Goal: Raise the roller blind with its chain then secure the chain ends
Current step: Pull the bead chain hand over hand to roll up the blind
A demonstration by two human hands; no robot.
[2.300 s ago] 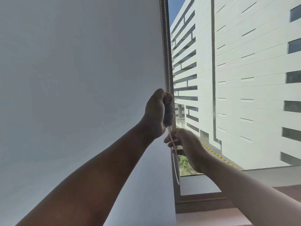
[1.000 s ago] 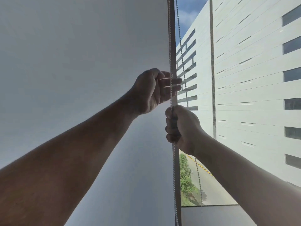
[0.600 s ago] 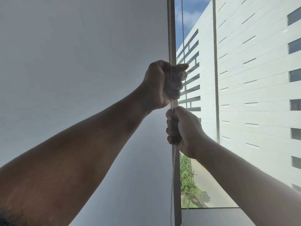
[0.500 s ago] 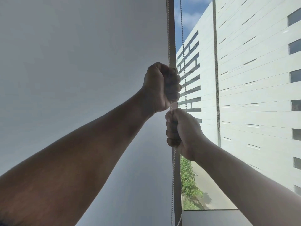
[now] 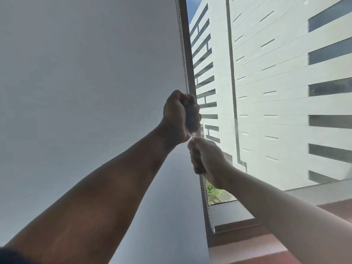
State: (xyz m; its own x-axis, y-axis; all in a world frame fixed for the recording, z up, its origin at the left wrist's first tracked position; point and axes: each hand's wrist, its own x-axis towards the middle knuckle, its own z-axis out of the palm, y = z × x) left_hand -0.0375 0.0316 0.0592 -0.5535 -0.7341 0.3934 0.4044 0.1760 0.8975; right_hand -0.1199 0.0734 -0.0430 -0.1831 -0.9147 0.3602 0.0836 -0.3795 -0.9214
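Chain [image 5: 182,54] cut off by the top edge, its upper run out of sight. Lost inside the closed left hand [image 5: 181,115], glimpsed in the narrow gap below, then swallowed again by the right hand [image 5: 205,157]. Could not tell whether one strand or two passed through either fist. Beads blurred throughout, too fine to separate. Roller blind [image 5: 85,92] cropped at the top, left and bottom edges; roller and bottom bar nowhere visible. Both forearms cut off by the lower and right edges. Window frame [image 5: 187,54] partly covered by both hands. Building [image 5: 276,73] outside cropped above and at the right.
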